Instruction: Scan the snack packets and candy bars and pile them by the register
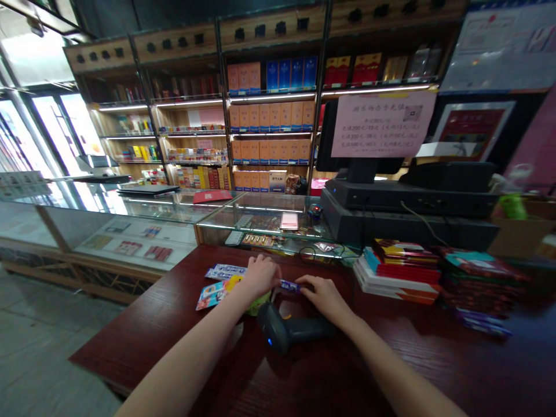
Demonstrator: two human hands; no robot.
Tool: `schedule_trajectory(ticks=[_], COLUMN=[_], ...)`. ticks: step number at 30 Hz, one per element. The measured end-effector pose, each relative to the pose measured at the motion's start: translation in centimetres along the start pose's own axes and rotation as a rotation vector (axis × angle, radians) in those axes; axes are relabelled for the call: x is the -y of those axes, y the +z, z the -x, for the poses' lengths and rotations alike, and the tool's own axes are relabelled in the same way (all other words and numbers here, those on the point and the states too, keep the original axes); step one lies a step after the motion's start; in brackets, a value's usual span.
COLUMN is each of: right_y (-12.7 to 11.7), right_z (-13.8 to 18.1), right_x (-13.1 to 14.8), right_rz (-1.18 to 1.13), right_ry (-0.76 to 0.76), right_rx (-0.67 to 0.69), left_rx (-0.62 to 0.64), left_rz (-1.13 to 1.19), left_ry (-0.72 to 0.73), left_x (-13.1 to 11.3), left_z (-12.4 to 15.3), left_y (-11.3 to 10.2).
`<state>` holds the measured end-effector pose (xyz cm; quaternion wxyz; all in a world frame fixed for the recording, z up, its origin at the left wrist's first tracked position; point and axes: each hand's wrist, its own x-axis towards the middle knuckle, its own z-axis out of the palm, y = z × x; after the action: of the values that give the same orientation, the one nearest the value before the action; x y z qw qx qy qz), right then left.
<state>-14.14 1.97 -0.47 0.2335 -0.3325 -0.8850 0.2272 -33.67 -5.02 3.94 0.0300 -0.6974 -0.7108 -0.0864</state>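
Hands (262,277) (325,295) pinch slim packet (289,286) (purple, pale lettering).

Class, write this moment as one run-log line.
left hand: on purple packet, left end | right hand: on its right end | scanner: lying on table, blue light lit

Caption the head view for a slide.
The left hand and right hand hold a purple packet between them over a wooden table, beyond a dark scanner.
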Motion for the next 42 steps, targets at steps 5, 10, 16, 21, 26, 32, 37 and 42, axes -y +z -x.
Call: schedule_trajectory(ticks=[5,10,16,21,26,32,37,42], right_y=[-1.1,-1.0,-0.4,-0.3,0.0,0.1,-0.2,-0.5], right_z=[0.8,1.5,1.5,1.4,1.6,2.0,2.0,2.2], right_x=[-0.9,-0.9,-0.7,-0.4,-0.2,-0.4,-0.4,-0.5], right_rz=[-0.252,-0.385,-0.475,-0.514,-0.464,-0.234,-0.1,-0.047], right_ry=[0.071,0.128,0.158,0.139,0.077,-0.057,-0.2,-0.207], right_rx=[-0.207,-0.392,-0.439,-0.445,-0.478,-0.561,-0.61,-0.618], left_rx=[-0.086,-0.311,-0.336,-0.379,-0.427,-0.392,-0.379,-0.389], left_rz=[0.102,0.378,0.457,0.451,0.436,0.519,0.571,0.549], left_ry=[0.032,0.071,0.138,0.168,0.135,0.029,0.044,0.082], left_x=[-0.9,-1.0,0.4,1.2,0.9,0.6,0.4,0.2], left_z=[0.1,0.0,0.2,0.8,1.3,1.4,1.6,1.8], left_y=[0.1,1.9,2.5,1.9,1.6,1.8,1.8,1.6])
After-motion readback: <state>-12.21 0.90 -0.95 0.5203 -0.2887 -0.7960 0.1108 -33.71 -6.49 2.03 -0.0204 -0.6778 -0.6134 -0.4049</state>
